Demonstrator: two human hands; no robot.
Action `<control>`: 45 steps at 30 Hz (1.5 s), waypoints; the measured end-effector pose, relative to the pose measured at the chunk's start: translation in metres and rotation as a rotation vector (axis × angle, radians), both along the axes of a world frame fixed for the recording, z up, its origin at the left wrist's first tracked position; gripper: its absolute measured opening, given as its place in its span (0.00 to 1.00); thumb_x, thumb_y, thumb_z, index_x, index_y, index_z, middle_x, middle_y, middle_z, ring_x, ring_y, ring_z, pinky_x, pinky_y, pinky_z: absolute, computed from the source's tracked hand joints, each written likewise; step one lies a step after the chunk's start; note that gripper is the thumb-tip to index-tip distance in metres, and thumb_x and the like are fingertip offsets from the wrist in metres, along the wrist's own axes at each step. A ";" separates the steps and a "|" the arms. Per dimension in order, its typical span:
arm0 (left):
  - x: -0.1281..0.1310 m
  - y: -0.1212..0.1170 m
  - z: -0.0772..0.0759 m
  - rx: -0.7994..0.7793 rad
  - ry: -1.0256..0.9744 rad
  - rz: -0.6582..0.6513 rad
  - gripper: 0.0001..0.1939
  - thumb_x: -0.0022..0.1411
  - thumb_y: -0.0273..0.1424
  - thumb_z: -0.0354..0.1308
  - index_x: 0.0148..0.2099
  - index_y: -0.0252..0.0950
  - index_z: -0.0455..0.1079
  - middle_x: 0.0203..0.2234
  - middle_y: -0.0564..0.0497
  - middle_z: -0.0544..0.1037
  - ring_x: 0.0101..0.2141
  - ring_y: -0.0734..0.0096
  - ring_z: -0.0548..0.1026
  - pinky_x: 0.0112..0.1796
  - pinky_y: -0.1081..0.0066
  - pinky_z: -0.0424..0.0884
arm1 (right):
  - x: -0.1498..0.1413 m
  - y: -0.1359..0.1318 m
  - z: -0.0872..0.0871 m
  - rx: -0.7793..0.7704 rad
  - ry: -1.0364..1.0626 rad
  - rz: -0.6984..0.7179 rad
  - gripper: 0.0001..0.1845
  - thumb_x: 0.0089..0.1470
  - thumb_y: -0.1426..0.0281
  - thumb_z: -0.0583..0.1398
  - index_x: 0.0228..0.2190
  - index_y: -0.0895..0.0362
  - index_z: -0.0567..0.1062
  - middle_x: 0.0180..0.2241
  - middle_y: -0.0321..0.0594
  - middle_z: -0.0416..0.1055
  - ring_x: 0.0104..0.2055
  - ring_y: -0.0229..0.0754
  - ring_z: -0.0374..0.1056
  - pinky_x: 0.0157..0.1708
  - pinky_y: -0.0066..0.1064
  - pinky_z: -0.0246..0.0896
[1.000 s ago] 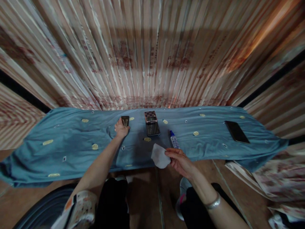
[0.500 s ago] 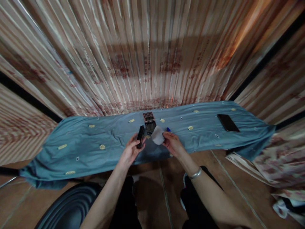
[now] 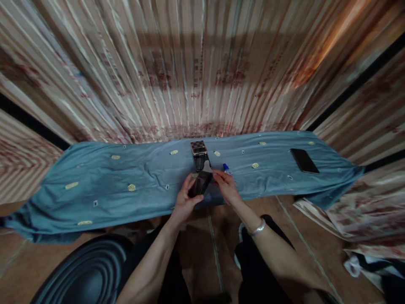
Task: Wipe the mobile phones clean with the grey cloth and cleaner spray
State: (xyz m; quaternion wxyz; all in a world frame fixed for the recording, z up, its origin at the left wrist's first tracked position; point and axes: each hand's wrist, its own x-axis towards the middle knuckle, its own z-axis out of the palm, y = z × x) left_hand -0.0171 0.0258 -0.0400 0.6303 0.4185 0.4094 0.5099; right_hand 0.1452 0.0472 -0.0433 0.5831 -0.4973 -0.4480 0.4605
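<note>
My left hand point(image 3: 186, 196) is wrapped around a glossy black rectangular object point(image 3: 200, 185), its broad face tilted up. I cannot make out its exact kind. My right hand point(image 3: 226, 185) pinches a small grey cloth point(image 3: 207, 166), which lies over the upper edge of that object and is partly hidden. Just beyond my hands, on the blue cloth cover point(image 3: 152, 169), lies a dark case point(image 3: 198, 148) with a checkered top part and a black glossy lower part. A small item with a blue cap point(image 3: 225, 167) rests beside my right hand.
A black phone-like slab point(image 3: 304, 160) lies on the right part of the covered table. Behind the table hangs a pleated curtain point(image 3: 196, 84). A round black ribbed stool or tub point(image 3: 82, 274) stands on the floor at lower left.
My left hand has moved right and turned the black object from edge-on to face up. My right hand has brought the grey cloth against its upper edge.
</note>
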 end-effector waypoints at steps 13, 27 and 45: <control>0.007 -0.007 0.006 -0.035 0.050 0.170 0.49 0.30 0.24 0.77 0.59 0.38 0.68 0.57 0.43 0.72 0.59 0.54 0.68 0.59 0.63 0.62 | -0.013 0.006 -0.001 -0.100 0.157 -0.046 0.17 0.35 0.62 0.67 0.30 0.56 0.78 0.27 0.33 0.75 0.30 0.39 0.68 0.34 0.32 0.65; 0.008 -0.015 0.026 -0.610 -0.483 -0.070 0.25 0.72 0.40 0.39 0.47 0.27 0.72 0.31 0.38 0.81 0.24 0.70 0.76 0.25 0.72 0.71 | -0.012 0.003 0.001 -0.010 0.055 0.076 0.15 0.41 0.64 0.66 0.34 0.55 0.80 0.31 0.34 0.77 0.33 0.41 0.71 0.35 0.32 0.67; 0.011 -0.017 -0.012 -0.169 -0.216 0.068 0.29 0.58 0.41 0.64 0.60 0.41 0.69 0.62 0.47 0.69 0.56 0.58 0.71 0.50 0.64 0.71 | -0.018 -0.016 0.007 0.536 -0.915 0.147 0.25 0.65 0.72 0.48 0.61 0.55 0.67 0.60 0.48 0.67 0.64 0.47 0.61 0.64 0.46 0.60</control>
